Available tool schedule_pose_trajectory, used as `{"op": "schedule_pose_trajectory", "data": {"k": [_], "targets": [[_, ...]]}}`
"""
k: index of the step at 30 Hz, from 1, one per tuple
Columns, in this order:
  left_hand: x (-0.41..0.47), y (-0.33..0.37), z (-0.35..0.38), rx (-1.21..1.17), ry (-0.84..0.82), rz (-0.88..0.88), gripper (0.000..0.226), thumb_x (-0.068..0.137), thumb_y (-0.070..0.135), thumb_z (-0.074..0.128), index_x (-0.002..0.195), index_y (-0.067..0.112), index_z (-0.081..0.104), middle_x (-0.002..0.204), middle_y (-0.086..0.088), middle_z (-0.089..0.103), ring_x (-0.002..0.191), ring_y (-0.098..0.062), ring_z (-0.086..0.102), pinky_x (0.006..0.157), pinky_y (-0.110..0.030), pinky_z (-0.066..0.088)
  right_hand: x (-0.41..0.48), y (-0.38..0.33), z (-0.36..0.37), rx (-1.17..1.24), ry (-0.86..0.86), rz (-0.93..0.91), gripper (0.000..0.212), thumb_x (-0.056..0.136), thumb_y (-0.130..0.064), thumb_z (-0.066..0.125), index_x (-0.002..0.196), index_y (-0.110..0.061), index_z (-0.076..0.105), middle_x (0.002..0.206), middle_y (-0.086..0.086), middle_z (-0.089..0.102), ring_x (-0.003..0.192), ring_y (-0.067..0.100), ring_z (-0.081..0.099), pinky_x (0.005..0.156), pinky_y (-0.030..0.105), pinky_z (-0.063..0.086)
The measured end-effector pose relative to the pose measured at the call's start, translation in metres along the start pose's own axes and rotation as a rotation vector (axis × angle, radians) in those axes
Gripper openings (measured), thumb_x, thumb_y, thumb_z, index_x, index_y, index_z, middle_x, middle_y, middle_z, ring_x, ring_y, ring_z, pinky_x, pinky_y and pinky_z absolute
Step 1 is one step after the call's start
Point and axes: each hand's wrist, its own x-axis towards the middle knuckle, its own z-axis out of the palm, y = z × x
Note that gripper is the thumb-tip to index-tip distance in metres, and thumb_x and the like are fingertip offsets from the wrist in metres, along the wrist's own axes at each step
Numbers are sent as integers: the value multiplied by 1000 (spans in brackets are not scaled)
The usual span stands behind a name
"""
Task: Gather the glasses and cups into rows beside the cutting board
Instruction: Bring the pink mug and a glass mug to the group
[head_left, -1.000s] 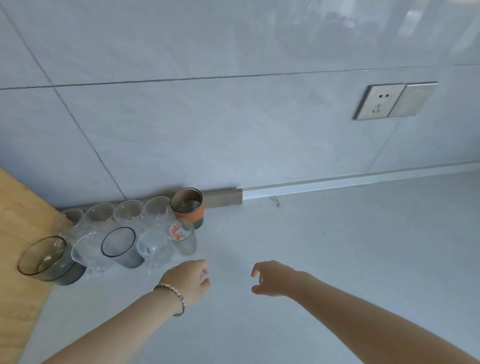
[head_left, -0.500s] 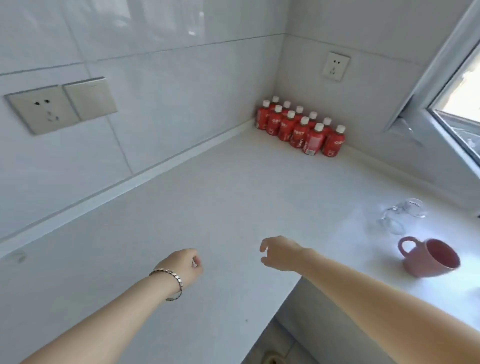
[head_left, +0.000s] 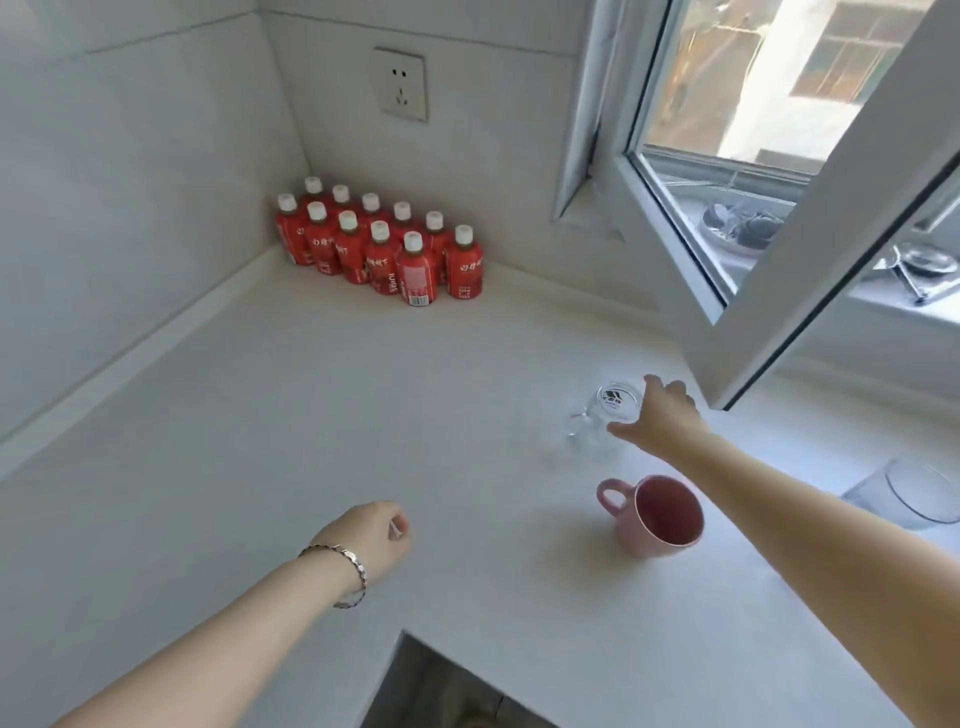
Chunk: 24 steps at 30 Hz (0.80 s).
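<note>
A clear glass mug (head_left: 602, 415) with a sticker on its base lies tipped on the white counter (head_left: 311, 415) near the window. My right hand (head_left: 667, 418) reaches its right side, fingers spread above it and thumb below; I cannot tell if they touch. A pink mug (head_left: 660, 514) stands just in front, handle to the left, under my right forearm. A greyish clear glass (head_left: 914, 493) stands at the far right edge. My left hand (head_left: 371, 535) hovers low over the counter, fingers curled, holding nothing. The cutting board is out of view.
Several red bottles (head_left: 384, 249) with white caps stand in two rows in the back corner. An open window sash (head_left: 779, 270) juts over the counter just behind the glass mug. The counter's inner front edge (head_left: 410, 636) drops off below my left wrist.
My view swung right, from the rows of glasses by the cutting board to the window corner. My right hand stretched forward to the clear glass mug; my left hand stayed curled.
</note>
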Motion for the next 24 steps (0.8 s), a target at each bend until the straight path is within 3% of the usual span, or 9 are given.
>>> {"op": "schedule_pose_trajectory", "data": {"k": [4, 9, 14, 17, 21, 24], "targets": [[10, 4, -2, 3, -1, -1, 5, 88, 27, 49, 85, 30, 51, 76, 17, 51, 79, -14, 56, 79, -24, 49, 29, 0, 17, 149, -75, -10, 90, 73, -45, 74, 141, -10, 27, 135, 15, 44, 121, 31, 49, 93, 37, 44], [14, -1, -2, 39, -21, -4, 4, 89, 27, 50, 86, 30, 51, 80, 13, 53, 79, -13, 55, 80, -24, 49, 35, -7, 34, 172, 22, -43, 72, 69, -46, 76, 124, -12, 43, 122, 11, 56, 110, 29, 56, 85, 36, 45], [18, 4, -3, 48, -28, 13, 5, 89, 26, 52, 92, 27, 56, 85, 9, 55, 81, -15, 56, 82, -25, 49, -13, -14, 38, 218, -49, -214, 69, 66, -54, 74, 120, -21, 48, 114, 2, 63, 103, 23, 59, 71, 26, 39], [21, 14, -4, 66, -19, 36, 8, 89, 25, 52, 95, 25, 58, 88, 7, 57, 82, -16, 57, 82, -25, 49, -53, -16, 35, 239, -95, -312, 71, 62, -58, 74, 121, -25, 49, 112, -3, 64, 102, 18, 60, 72, 23, 37], [31, 50, 2, 86, -6, 144, 23, 87, 21, 52, 109, 20, 59, 90, 9, 57, 84, -17, 59, 84, -29, 50, -98, 13, 17, 244, -142, -310, 73, 57, -61, 76, 119, -29, 52, 105, -8, 63, 101, 13, 57, 74, 22, 40], [42, 98, 17, 44, -39, 297, 41, 83, 21, 59, 123, 20, 51, 112, 5, 55, 97, -14, 57, 91, -26, 46, -122, 52, 1, 213, -154, -290, 64, 56, -58, 76, 110, -33, 55, 89, -24, 55, 85, -2, 52, 68, 18, 43]]}}
